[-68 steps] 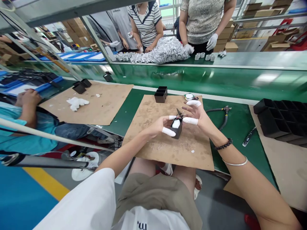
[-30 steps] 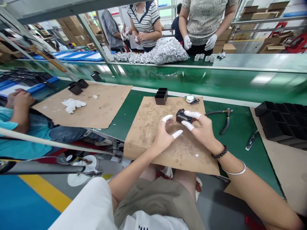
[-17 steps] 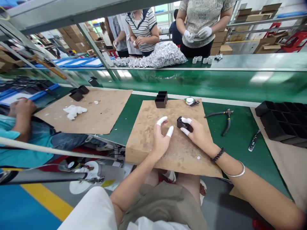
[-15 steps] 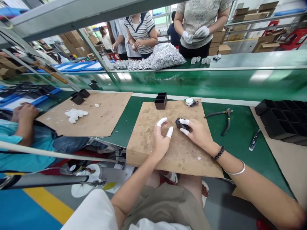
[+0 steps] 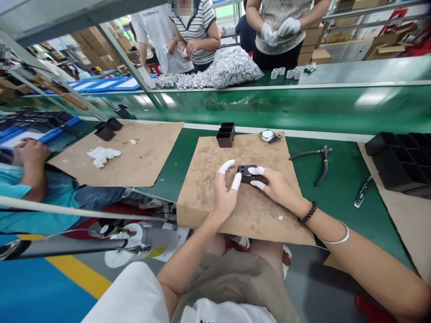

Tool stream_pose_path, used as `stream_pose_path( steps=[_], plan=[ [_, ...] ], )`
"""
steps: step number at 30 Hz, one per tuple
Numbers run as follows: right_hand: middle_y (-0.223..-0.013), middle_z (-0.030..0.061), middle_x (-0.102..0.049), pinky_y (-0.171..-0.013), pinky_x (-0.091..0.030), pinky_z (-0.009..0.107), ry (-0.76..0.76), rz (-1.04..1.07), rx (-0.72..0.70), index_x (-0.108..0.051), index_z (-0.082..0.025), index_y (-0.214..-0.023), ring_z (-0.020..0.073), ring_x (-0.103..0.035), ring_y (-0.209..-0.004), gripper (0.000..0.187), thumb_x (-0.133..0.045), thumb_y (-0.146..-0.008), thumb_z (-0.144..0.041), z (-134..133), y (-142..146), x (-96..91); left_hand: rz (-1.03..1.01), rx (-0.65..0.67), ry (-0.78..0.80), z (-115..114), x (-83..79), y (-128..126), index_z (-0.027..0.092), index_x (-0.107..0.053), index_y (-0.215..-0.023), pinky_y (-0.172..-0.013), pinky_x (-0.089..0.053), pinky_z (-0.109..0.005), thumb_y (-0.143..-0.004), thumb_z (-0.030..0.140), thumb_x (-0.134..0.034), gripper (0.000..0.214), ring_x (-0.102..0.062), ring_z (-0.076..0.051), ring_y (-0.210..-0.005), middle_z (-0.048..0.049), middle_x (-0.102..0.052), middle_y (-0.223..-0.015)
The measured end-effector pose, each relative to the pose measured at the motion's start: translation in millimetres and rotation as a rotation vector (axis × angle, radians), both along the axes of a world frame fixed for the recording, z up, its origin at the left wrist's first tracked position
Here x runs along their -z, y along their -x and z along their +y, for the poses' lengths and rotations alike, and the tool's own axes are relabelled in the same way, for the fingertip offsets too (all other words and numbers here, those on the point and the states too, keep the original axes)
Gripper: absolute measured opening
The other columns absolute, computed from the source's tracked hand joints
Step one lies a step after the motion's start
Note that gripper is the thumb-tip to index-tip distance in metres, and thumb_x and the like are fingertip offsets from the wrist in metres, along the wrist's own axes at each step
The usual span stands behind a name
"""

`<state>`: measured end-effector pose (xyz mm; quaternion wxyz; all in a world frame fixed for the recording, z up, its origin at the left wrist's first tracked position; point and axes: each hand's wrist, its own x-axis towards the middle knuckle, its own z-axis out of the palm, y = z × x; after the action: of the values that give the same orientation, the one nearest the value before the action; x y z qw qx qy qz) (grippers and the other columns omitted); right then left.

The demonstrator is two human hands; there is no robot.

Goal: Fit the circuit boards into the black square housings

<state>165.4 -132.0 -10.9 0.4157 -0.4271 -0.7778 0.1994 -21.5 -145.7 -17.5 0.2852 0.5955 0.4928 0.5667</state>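
Note:
A small black plastic housing (image 5: pixel 247 172) with holes in its top face is held over the brown cardboard mat (image 5: pixel 205 197). My right hand (image 5: pixel 274 184) grips its right end between thumb and fingers, which wear white finger cots. Close to its left end is my left hand (image 5: pixel 226 193), thumb and index finger apart and also in white cots. The left thumb tip is at the housing's edge; whether it touches, I cannot tell. Behind them, several black open boxes (image 5: pixel 225 140) stand at the mat's far edge, and a round white part (image 5: pixel 267 135) with wires lies beside them.
On the right lie cutting pliers (image 5: pixel 325 166) and a small knife-like tool (image 5: pixel 362 193), before stacked black boxes (image 5: pixel 400 168). At left, a co-worker's hands (image 5: pixel 32 150) rest by another cardboard sheet (image 5: pixel 141 166). Across the green bench, people handle white parts near a clear bag (image 5: pixel 232 69).
The black housing has moved left, closer to my left hand, and more of its top shows. My right hand still grips it. The whole view has shifted slightly.

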Motion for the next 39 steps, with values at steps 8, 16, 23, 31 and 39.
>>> stream_pose_path(
  steps=[8, 16, 23, 31, 39],
  plan=[
    [-0.125, 0.0064, -0.074, -0.102, -0.058, 0.045, 0.120, 0.120, -0.086, -0.066, -0.027, -0.129, 0.0256, -0.071, -0.114, 0.043, -0.065, -0.088, -0.016, 0.9, 0.2, -1.2, -0.055, 0.225, 0.188, 8.9, 4.5, 1.3, 0.020, -0.068, -0.124, -0.114, -0.050, -0.047, -0.086, 0.036, -0.072, 0.042, -0.064, -0.029, -0.128, -0.0119, -0.070, -0.132],
    [-0.119, 0.0073, -0.078, -0.093, -0.063, 0.044, 0.193, 0.120, -0.030, -0.069, -0.025, -0.127, 0.0268, -0.076, -0.103, 0.041, -0.070, -0.086, -0.020, -0.7, 0.5, -6.8, -0.154, 0.281, 0.238, 6.9, 1.6, 2.8, 0.020, -0.068, -0.123, -0.114, -0.052, -0.045, -0.087, 0.038, -0.069, 0.040, -0.066, -0.027, -0.127, -0.0095, -0.071, -0.133],
    [-0.137, 0.0028, -0.069, -0.112, -0.052, 0.047, 0.082, 0.072, -0.177, -0.073, -0.032, -0.126, 0.0265, -0.066, -0.128, 0.033, -0.064, -0.095, -0.027, 1.0, -4.5, -10.1, -0.131, 0.328, 0.201, 3.7, -1.3, 6.4, 0.021, -0.065, -0.120, -0.115, -0.050, -0.042, -0.094, 0.034, -0.060, 0.029, -0.066, -0.024, -0.127, -0.0091, -0.071, -0.131],
    [-0.141, 0.0017, -0.067, -0.114, -0.051, 0.049, 0.129, 0.081, -0.194, -0.072, -0.034, -0.127, 0.0281, -0.063, -0.132, 0.032, -0.064, -0.096, -0.030, 2.8, -4.6, -5.6, -0.067, 0.467, 0.277, -0.7, -7.9, 11.9, 0.025, -0.048, -0.144, -0.122, -0.044, -0.041, -0.096, 0.029, -0.055, 0.049, -0.047, -0.023, -0.147, -0.0087, -0.051, -0.157],
    [-0.112, 0.0065, -0.079, -0.091, -0.063, 0.043, -0.101, 0.006, -0.062, -0.076, -0.029, -0.115, 0.0264, -0.076, -0.101, 0.024, -0.067, -0.094, -0.036, -0.5, -8.5, -6.7, -0.099, 0.353, 0.198, -0.2, -3.9, 9.6, 0.027, -0.041, -0.146, -0.123, -0.041, -0.045, -0.095, 0.024, -0.052, 0.053, -0.047, -0.023, -0.148, -0.0102, -0.052, -0.155]
  ],
)
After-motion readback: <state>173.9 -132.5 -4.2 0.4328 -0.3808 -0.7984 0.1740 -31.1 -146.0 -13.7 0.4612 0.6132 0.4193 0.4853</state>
